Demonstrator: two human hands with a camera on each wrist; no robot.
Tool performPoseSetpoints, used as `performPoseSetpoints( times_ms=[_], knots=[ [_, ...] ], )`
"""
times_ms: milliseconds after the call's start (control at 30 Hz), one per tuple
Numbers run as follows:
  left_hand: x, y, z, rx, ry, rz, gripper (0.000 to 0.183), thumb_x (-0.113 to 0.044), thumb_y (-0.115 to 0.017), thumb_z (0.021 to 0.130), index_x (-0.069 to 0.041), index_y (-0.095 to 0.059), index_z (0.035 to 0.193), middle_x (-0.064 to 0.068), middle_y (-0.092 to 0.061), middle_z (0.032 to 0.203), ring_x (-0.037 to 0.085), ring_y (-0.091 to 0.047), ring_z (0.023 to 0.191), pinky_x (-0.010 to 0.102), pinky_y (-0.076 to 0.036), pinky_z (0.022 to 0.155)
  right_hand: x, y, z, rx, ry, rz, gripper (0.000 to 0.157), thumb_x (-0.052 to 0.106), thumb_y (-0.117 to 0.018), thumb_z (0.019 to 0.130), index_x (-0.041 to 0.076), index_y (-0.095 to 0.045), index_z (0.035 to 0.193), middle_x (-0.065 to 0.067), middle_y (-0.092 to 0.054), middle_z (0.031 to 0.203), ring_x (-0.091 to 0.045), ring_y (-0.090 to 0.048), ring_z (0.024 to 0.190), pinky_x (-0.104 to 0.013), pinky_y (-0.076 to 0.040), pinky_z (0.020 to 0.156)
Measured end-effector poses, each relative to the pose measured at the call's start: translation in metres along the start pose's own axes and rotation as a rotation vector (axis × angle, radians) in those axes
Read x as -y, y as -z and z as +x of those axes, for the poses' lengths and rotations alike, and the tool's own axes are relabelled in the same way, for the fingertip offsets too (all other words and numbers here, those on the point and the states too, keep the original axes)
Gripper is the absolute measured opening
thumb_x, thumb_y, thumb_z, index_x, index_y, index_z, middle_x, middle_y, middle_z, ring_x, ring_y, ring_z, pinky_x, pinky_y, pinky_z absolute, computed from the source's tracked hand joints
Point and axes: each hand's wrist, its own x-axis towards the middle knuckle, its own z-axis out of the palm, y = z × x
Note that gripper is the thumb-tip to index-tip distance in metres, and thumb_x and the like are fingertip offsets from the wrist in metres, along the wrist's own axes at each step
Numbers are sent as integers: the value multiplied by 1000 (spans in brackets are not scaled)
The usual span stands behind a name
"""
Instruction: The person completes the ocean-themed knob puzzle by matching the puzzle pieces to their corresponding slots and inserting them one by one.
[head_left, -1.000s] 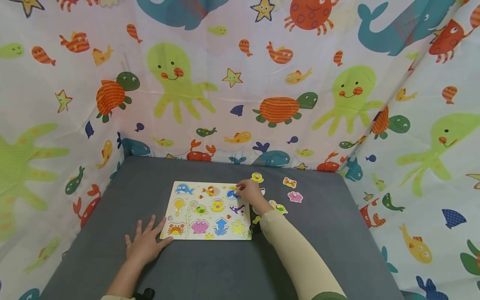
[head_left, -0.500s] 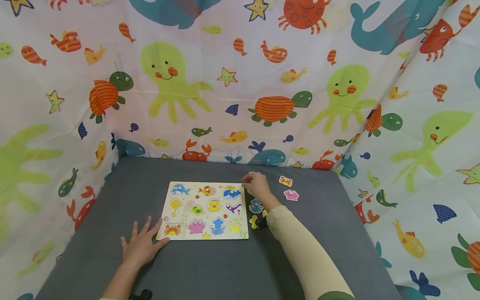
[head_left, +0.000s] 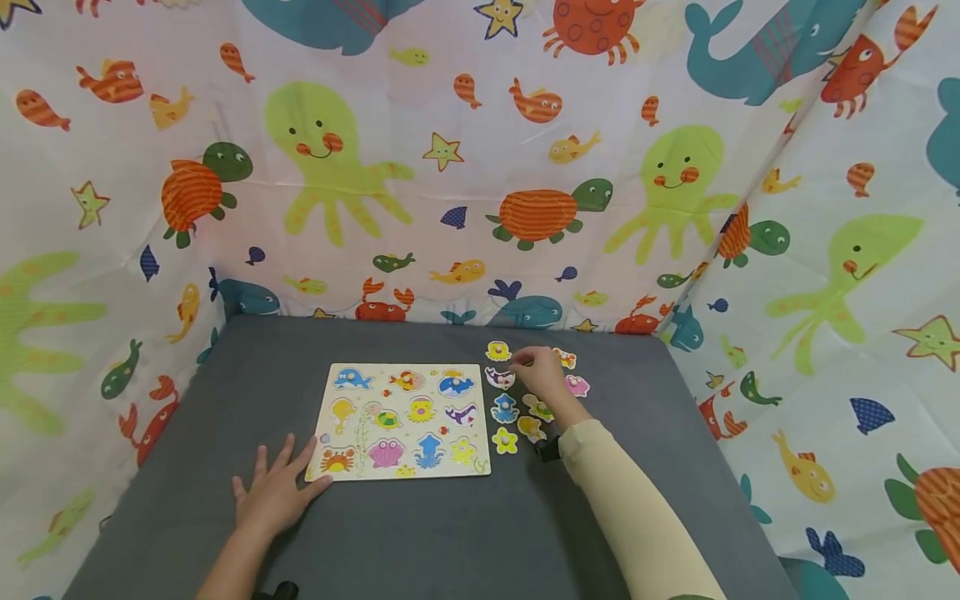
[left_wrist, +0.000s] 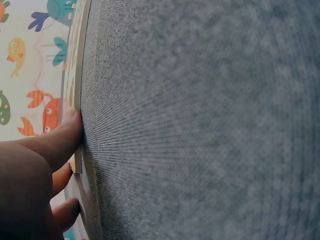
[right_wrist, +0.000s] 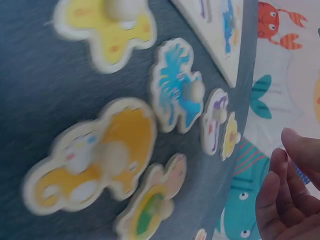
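Observation:
A wooden peg puzzle board [head_left: 386, 371] printed with sea animals lies on the table. My left hand [head_left: 272, 496] has its fingers spread, thumb and fingertips touching the board's lower left corner; in the left wrist view the thumb [left_wrist: 65, 137] presses its edge. My right hand [head_left: 542, 371] is over the loose knobbed pieces right of the board, close to a purple one [head_left: 500, 378]. Nothing is held between its loosely bent fingers [right_wrist: 269, 197] in the right wrist view. A blue whale piece [head_left: 456, 385] sits in the board's upper right.
Loose pieces include a blue squid [head_left: 505, 408], yellow starfish [head_left: 505, 441], orange seahorse [head_left: 531, 429], turtle [head_left: 537, 407], yellow piece [head_left: 498, 351], pink shell [head_left: 577, 386] and crab [head_left: 565, 358]. A printed sea-animal curtain [head_left: 420, 292] surrounds the grey table [head_left: 420, 542].
My right hand has moved right, from the blue whale on the board to above the loose pieces, uncovering several of them. My left hand stays at the board's corner. The head view has shifted slightly.

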Motion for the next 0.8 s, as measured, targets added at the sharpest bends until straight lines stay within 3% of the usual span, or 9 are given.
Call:
performPoseSetpoints(
  times_ms=[367,533,800],
  knots=[
    [-1,0,2,10,6,9,97,-74,-57,88,-21,-22,162,21,-6,168,56,14,149,83,15,104,-18,13,-34,11,-34,-20,19,10,-78,88,1,-78,105,-9,-76,94,-22,-70,83,-36,-59,74],
    [-1,0,3,-4,2,20,97,-73,-58,87,-22,-23,162,21,-7,168,56,13,149,83,14,104,-23,16,-50,73,-66,-10,14,11,-78,89,5,-79,101,-6,-76,91,-17,-66,76,-31,-57,67],
    [2,-3,2,-13,-10,15,97,-74,-57,88,-22,-23,162,22,-9,168,56,12,149,84,14,103,-36,17,-67,185,-92,-39,14,8,-79,87,4,-80,100,-5,-76,91,-15,-63,76,-30,-55,69]
  ],
)
